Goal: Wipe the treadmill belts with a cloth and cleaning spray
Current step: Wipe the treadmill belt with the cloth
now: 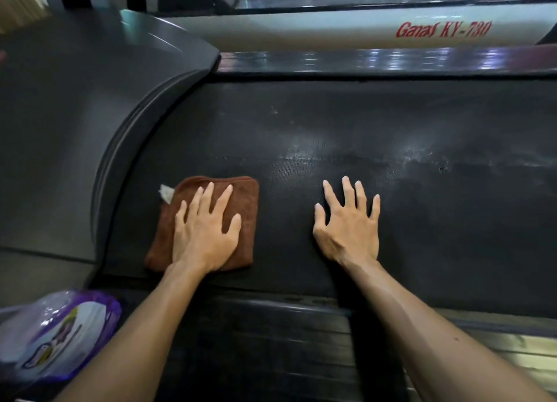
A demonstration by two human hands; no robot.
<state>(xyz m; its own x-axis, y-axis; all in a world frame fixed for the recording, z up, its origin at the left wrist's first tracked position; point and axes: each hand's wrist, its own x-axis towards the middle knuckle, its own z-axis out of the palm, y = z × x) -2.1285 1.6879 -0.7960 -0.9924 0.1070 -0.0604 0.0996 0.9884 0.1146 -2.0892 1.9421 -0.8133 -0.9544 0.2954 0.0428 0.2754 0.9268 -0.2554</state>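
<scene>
Flat, 2 hands on 1 belt (331,124), left hand (205,235) pressing 1 brown cloth (241,220), right hand (349,229) grip released, 1 purple pouch (57,338)

Lighting: dim, indoor. Glare: pale sheen patches on the black textured treadmill belt (346,130); bright streaks along the glossy dark far side rail (376,60). Blur: purple-and-white plastic spray bottle (57,335) soft (lower left corner). Distortion: wide-angle bowing of the grey curved motor cover (75,106).
</scene>
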